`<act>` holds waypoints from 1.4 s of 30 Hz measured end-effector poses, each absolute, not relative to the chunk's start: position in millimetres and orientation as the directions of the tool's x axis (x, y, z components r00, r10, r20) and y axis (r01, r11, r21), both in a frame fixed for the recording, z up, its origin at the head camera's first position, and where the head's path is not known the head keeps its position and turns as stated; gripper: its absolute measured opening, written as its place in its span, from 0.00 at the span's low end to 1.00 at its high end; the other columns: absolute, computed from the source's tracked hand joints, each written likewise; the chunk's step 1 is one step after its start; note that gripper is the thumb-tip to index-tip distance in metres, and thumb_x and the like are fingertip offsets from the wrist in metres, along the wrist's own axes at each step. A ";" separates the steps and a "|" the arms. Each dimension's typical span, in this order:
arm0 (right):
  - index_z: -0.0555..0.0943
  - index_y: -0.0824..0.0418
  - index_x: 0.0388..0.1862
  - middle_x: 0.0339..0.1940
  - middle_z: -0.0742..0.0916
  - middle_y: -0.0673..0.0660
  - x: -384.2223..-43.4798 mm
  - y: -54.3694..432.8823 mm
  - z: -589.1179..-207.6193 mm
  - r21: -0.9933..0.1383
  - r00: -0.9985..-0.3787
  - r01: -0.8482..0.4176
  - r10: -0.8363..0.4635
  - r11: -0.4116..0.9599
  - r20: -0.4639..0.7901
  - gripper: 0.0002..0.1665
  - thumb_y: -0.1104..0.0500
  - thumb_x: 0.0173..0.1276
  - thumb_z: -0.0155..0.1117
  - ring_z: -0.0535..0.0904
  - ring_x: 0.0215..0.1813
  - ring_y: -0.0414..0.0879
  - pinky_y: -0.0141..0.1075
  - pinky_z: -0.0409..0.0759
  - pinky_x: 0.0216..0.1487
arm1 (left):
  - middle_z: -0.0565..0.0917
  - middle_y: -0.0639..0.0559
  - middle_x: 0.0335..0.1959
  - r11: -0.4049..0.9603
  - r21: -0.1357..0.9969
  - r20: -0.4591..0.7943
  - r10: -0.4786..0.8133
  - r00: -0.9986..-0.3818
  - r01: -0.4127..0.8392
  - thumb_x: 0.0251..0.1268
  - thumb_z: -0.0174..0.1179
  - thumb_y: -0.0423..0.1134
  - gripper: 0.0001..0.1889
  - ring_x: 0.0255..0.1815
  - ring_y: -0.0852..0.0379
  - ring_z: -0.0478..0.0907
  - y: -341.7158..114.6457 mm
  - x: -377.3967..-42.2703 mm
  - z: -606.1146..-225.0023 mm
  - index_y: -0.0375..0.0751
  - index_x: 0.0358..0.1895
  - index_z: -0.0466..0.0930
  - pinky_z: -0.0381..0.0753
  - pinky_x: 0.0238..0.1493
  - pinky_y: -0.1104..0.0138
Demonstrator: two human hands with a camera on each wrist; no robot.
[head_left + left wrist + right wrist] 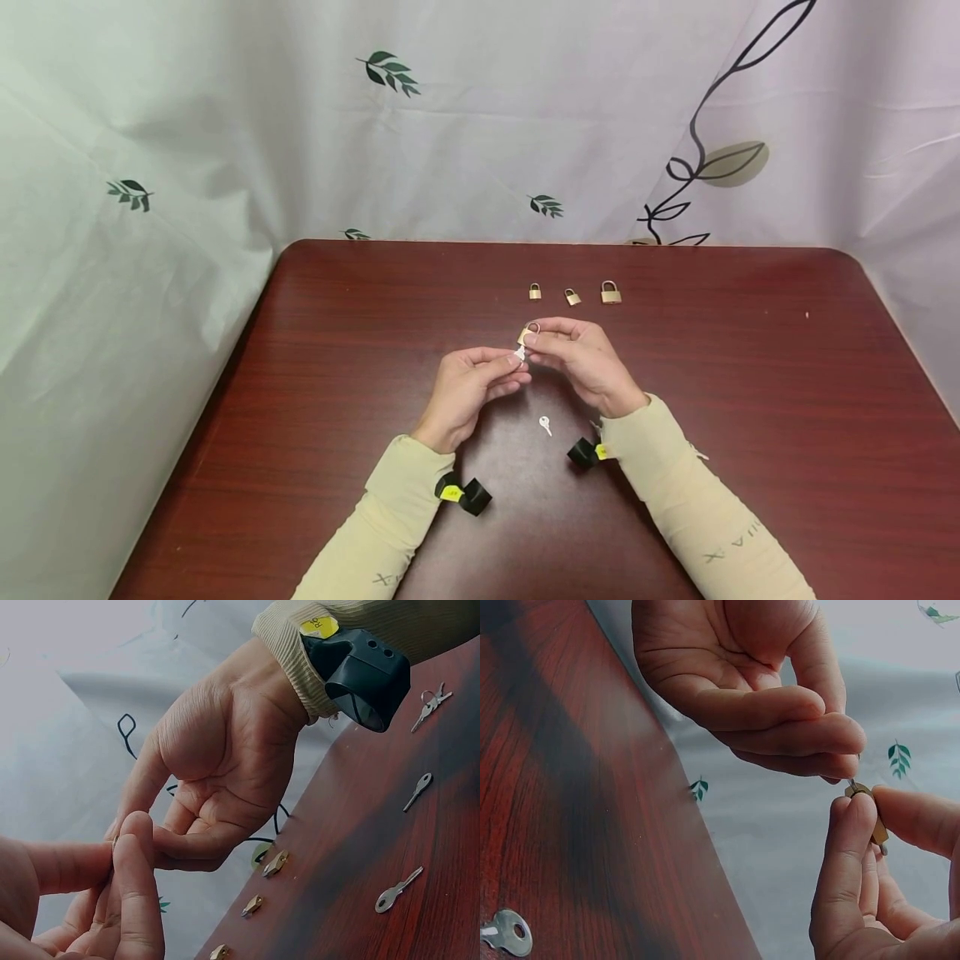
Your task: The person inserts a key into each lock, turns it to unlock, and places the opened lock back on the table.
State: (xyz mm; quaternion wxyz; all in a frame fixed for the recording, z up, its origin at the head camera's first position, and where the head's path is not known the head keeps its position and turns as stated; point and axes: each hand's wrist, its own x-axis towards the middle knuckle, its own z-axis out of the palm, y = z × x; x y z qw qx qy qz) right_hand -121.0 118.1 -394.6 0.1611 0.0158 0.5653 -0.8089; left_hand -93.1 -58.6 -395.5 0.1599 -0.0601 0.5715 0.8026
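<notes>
My right hand (581,354) pinches a small brass padlock (526,336) between thumb and fingers, its shackle pointing up and away. My left hand (474,383) pinches a silver key (520,354) by its head, just below the lock. In the right wrist view, the key's blade (853,783) meets the end of the padlock (880,825); how deep it sits cannot be told. Fingers hide most of the key there. On the table under the hands lies a loose silver key (545,426).
Three brass padlocks, a small one (535,292), another small one (572,297) and a larger one (611,292), stand in a row beyond the hands. The left wrist view shows two single keys, one nearer (399,889) and one farther (418,792), plus ringed keys (431,706).
</notes>
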 end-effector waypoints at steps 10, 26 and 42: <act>0.80 0.67 0.46 0.34 0.88 0.51 -120.9 117.7 -394.5 -0.912 -0.945 0.287 -0.240 -0.294 -0.221 0.09 0.71 0.67 0.64 0.85 0.35 0.39 0.33 0.84 0.45 | 0.88 0.44 0.30 -0.296 0.900 -0.274 0.189 -0.943 -0.321 0.66 0.62 0.24 0.11 0.30 0.56 0.88 -59.2 -92.6 -394.3 0.19 0.48 0.80 0.86 0.44 0.59; 0.79 0.69 0.46 0.32 0.88 0.50 -119.1 115.6 -392.6 -0.914 -0.947 0.292 -0.222 -0.283 -0.234 0.09 0.71 0.67 0.65 0.84 0.33 0.37 0.31 0.84 0.42 | 0.88 0.43 0.31 -0.301 0.896 -0.283 0.178 -0.943 -0.326 0.66 0.63 0.25 0.10 0.30 0.56 0.88 -58.5 -92.6 -394.8 0.20 0.47 0.81 0.86 0.43 0.61; 0.79 0.68 0.44 0.33 0.88 0.51 -118.8 115.6 -395.0 -0.917 -0.944 0.299 -0.223 -0.264 -0.243 0.09 0.70 0.66 0.66 0.84 0.34 0.39 0.32 0.83 0.44 | 0.88 0.44 0.30 -0.319 0.891 -0.279 0.179 -0.943 -0.324 0.66 0.62 0.23 0.11 0.30 0.56 0.88 -57.6 -91.1 -394.7 0.19 0.48 0.80 0.86 0.39 0.66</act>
